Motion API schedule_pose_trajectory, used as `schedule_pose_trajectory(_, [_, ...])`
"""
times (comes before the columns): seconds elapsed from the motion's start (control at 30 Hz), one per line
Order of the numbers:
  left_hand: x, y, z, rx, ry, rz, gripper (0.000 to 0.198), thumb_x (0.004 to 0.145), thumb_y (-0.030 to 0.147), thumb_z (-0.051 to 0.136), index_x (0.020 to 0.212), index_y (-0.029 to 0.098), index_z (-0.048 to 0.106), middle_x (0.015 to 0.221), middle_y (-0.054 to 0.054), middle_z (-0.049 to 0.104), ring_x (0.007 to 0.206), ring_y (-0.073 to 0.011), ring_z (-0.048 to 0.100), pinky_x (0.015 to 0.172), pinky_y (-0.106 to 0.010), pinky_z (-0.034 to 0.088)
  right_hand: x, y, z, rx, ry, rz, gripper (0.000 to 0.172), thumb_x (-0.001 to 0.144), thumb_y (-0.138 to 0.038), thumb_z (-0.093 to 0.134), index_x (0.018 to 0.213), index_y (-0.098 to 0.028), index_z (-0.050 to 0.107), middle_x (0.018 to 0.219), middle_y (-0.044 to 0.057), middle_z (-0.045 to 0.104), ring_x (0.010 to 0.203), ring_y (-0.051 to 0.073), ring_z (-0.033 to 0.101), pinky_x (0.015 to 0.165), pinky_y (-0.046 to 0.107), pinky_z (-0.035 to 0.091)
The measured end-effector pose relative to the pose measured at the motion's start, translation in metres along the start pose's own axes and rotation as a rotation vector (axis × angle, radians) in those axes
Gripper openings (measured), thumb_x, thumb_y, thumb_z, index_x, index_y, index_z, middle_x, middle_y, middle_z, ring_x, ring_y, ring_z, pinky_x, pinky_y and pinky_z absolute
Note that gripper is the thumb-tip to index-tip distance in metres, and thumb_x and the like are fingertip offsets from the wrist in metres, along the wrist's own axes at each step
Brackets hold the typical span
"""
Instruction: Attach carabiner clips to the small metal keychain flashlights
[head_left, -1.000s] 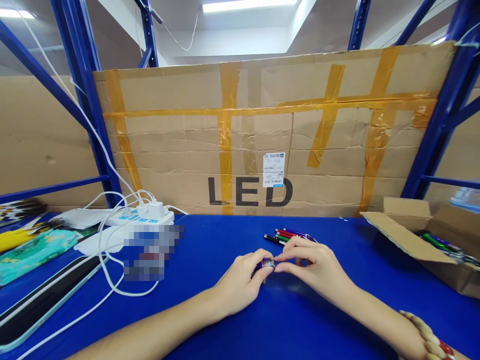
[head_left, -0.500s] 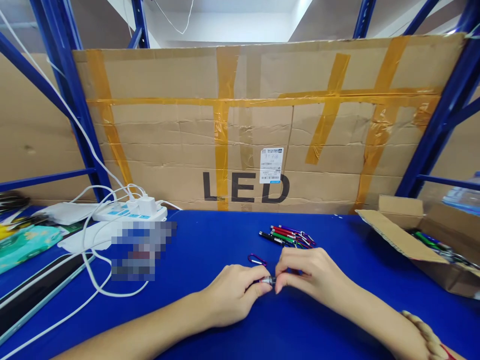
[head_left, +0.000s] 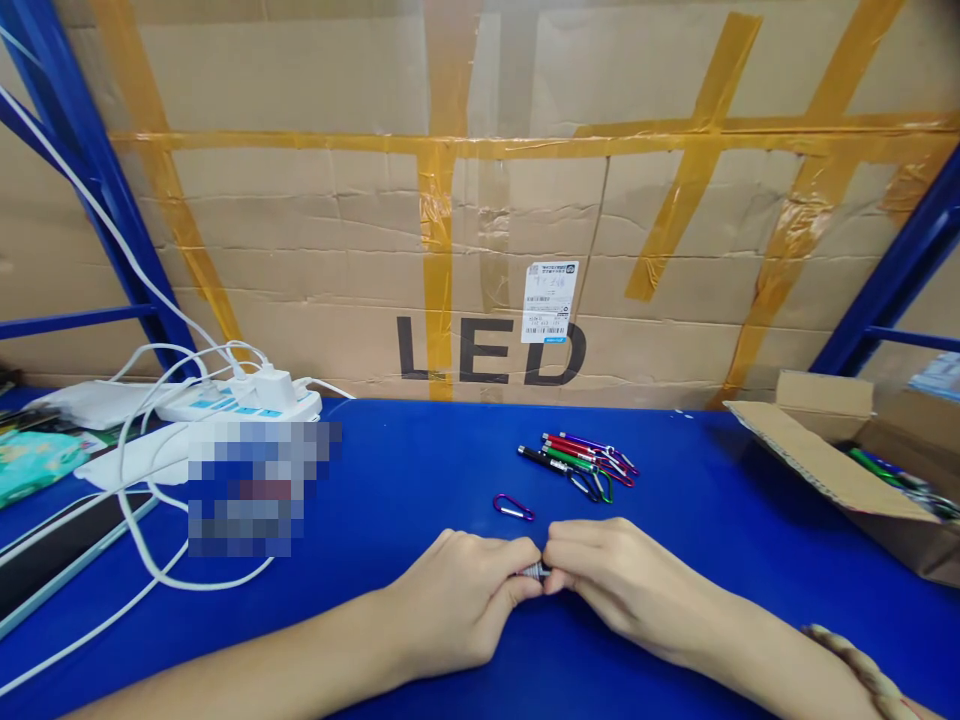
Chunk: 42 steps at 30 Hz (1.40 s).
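Pinching a ribbed metal piece (head_left: 534, 571) between thumb and forefinger, the left hand (head_left: 450, 600) seems to steady it low over the blue tabletop (head_left: 420, 470), its other fingers curled in. The right hand (head_left: 600, 575) closes thumb and bent forefinger on the piece's other end; this opposed hold likely stops it from turning loosely. The fingertips cover so much that its full shape cannot be told.

Around them, white cables (head_left: 199, 587) loop out of a power strip (head_left: 300, 408), apart from the left hand. A purple carabiner (head_left: 513, 514) lies just beyond the fingertips, the nearest obstacle. Slim penlights (head_left: 568, 459), black, green, red and purple, lie bunched behind it; farther right, an open cardboard box (head_left: 810, 472) holds colored items.
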<state>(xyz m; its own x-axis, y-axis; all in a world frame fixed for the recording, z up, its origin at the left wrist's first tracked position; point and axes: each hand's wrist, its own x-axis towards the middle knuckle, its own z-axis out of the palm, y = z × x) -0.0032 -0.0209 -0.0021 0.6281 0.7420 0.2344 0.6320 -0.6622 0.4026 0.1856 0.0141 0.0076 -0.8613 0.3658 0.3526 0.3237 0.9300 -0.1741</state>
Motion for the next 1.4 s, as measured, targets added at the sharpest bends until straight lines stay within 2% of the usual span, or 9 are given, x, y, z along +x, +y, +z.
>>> schedule_pose_trajectory(0.1, [0.0,-0.001,0.002,-0.003,0.024,-0.011,0.018,0.089,0.022,0.034,0.079,0.021,0.049,0.075,0.0,0.062,0.065,-0.0144,0.059,0.058,-0.02,0.04,0.002,-0.005,0.003,0.264,0.012,0.188,0.043,0.094,-0.033,0.027,0.062,-0.018,0.051,0.059,0.0,0.054,0.054,0.01,0.047,0.054,0.02,0.037])
schedule_pose_trajectory(0.23, [0.001,-0.002,0.003,0.02,0.018,-0.022,0.017,0.088,0.022,0.035,0.082,0.021,0.052,0.079,-0.001,0.062,0.071,-0.0156,0.06,0.064,-0.021,0.043,0.005,-0.014,0.002,0.569,-0.077,0.467,0.051,0.089,-0.05,0.03,0.054,-0.018,0.047,0.045,-0.004,0.042,0.039,0.008,0.039,0.042,0.018,0.033])
schedule_pose_trajectory(0.33, [0.002,0.0,0.002,-0.068,0.034,-0.037,0.02,0.09,0.023,0.034,0.084,0.021,0.053,0.084,-0.001,0.063,0.077,-0.0146,0.06,0.069,-0.021,0.043,0.007,-0.015,-0.002,0.665,-0.092,0.526,0.053,0.085,-0.057,0.031,0.055,-0.017,0.048,0.045,-0.004,0.041,0.036,0.007,0.037,0.038,0.018,0.029])
schedule_pose_trajectory(0.57, [0.003,0.0,0.002,-0.17,0.057,-0.076,0.018,0.091,0.026,0.035,0.088,0.02,0.051,0.089,-0.002,0.063,0.082,-0.0148,0.06,0.073,-0.022,0.043,0.007,-0.009,-0.006,0.646,-0.083,0.493,0.052,0.089,-0.052,0.028,0.058,-0.016,0.05,0.046,-0.005,0.038,0.04,0.006,0.035,0.041,0.017,0.029])
schedule_pose_trajectory(0.83, [0.005,-0.002,0.003,-0.125,0.138,-0.08,0.022,0.091,0.019,0.031,0.1,0.02,0.051,0.099,-0.005,0.059,0.093,-0.0166,0.054,0.084,-0.027,0.042,0.003,0.002,-0.009,0.131,-0.013,0.33,0.039,0.093,-0.034,0.032,0.066,-0.019,0.055,0.063,-0.003,0.058,0.059,0.009,0.052,0.058,0.019,0.034])
schedule_pose_trajectory(1.0, [0.003,-0.004,0.006,-0.082,0.147,-0.008,0.022,0.09,0.018,0.032,0.096,0.02,0.052,0.09,-0.004,0.061,0.084,-0.0162,0.058,0.076,-0.024,0.045,0.0,0.006,-0.005,-0.006,0.006,0.172,0.041,0.095,-0.033,0.026,0.071,-0.019,0.057,0.067,0.0,0.059,0.059,0.011,0.052,0.055,0.02,0.033])
schedule_pose_trajectory(1.13, [-0.001,-0.005,0.008,0.007,0.174,0.052,0.021,0.088,0.016,0.032,0.092,0.018,0.052,0.081,-0.004,0.06,0.072,-0.0155,0.058,0.065,-0.023,0.045,-0.002,0.002,0.001,-0.015,0.029,0.166,0.047,0.095,-0.035,0.022,0.068,-0.018,0.056,0.062,0.001,0.056,0.055,0.011,0.049,0.052,0.021,0.032])
schedule_pose_trajectory(1.23, [-0.003,-0.005,0.007,0.082,0.182,0.092,0.021,0.087,0.015,0.032,0.088,0.016,0.053,0.071,-0.004,0.057,0.061,-0.0148,0.055,0.055,-0.023,0.042,-0.001,-0.005,0.004,0.148,0.058,0.232,0.048,0.093,-0.039,0.023,0.063,-0.017,0.054,0.06,0.002,0.055,0.054,0.011,0.049,0.054,0.021,0.035])
schedule_pose_trajectory(1.4, [-0.003,-0.004,0.007,0.211,0.244,0.159,0.022,0.087,0.013,0.033,0.093,0.014,0.053,0.067,-0.003,0.056,0.058,-0.0151,0.053,0.051,-0.024,0.037,0.005,-0.01,0.014,0.779,-0.03,0.594,0.056,0.082,-0.063,0.029,0.053,-0.018,0.044,0.035,-0.007,0.036,0.029,0.006,0.034,0.034,0.017,0.027])
